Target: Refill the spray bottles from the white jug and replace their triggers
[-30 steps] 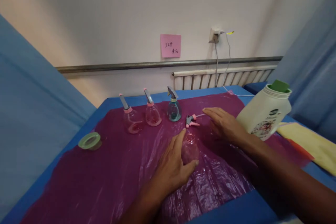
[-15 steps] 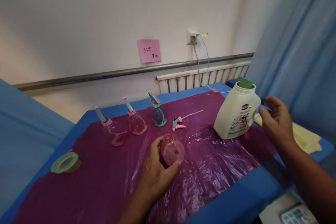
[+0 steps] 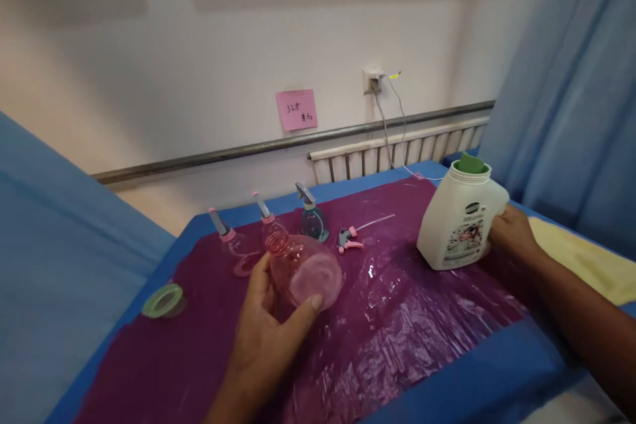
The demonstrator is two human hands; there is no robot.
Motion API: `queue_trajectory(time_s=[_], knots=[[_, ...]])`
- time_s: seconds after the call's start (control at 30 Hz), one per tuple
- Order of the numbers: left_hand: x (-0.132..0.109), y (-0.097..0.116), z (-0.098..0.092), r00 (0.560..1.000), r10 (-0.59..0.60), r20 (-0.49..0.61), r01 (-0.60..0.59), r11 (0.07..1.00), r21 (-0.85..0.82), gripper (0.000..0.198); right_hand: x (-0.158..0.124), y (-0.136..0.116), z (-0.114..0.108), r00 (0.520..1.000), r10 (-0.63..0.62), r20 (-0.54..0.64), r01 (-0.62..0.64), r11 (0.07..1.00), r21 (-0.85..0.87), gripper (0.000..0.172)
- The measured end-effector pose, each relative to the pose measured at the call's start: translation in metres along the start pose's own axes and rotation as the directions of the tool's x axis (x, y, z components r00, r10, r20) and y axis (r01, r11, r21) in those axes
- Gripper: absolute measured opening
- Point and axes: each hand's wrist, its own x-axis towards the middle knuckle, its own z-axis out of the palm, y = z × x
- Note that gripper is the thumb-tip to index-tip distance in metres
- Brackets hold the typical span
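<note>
On table (image 3: 462, 384), blue-covered, spread with purple plastic sheet (image 3: 397, 318), wrinkled and glossy.

At right, on the sheet: white detergent jug (image 3: 460, 222), upright, green cap, printed label facing camera. Right hand (image 3: 511, 233) pressed to jug's far side at the handle, fingers wrapped behind it and mostly hidden; grip appears closed on the jug.

At centre, raised off the sheet: pink clear bottle (image 3: 303, 265), no spray head, tilted with threaded neck pointing away and round base toward camera. Left hand (image 3: 265, 334) clasping it from below and left, thumb across the base, fingers curled around the belly.

Along far edge of sheet, in a row: pink spray bottle (image 3: 233, 248) at left, second pink sprayer (image 3: 265, 215) partly hidden behind the held bottle, teal spray bottle (image 3: 312, 218) at right, all upright with grey triggers.

Just right of teal bottle, lying flat: loose spray head (image 3: 350, 238), pink and grey, thin dip tube trailing rightward.

At left edge of sheet, well apart from the bottles: green tape roll (image 3: 163, 300), lying flat.
</note>
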Motion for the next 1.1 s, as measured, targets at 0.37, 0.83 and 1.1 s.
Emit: queue_trajectory(time_s=[0.37,0.83,1.1], knots=[[-0.025,-0.010,-0.039,1.000,0.002,-0.025,0.003,0.980,0.197,0.073,0.004,-0.085,-0.022,0.984,-0.081,0.156,0.112,0.974,-0.198,0.022],[-0.027,-0.043,-0.061,0.985,0.128,0.120,-0.171,0.857,0.487,0.074,-0.012,-0.124,-0.002,0.790,-0.347,0.505,0.601,0.604,-0.524,0.030],[-0.015,-0.033,-0.056,0.897,0.334,0.291,-0.443,0.675,0.590,0.069,-0.014,-0.123,0.006,0.712,-0.424,0.560,0.700,0.495,-0.515,0.023]])
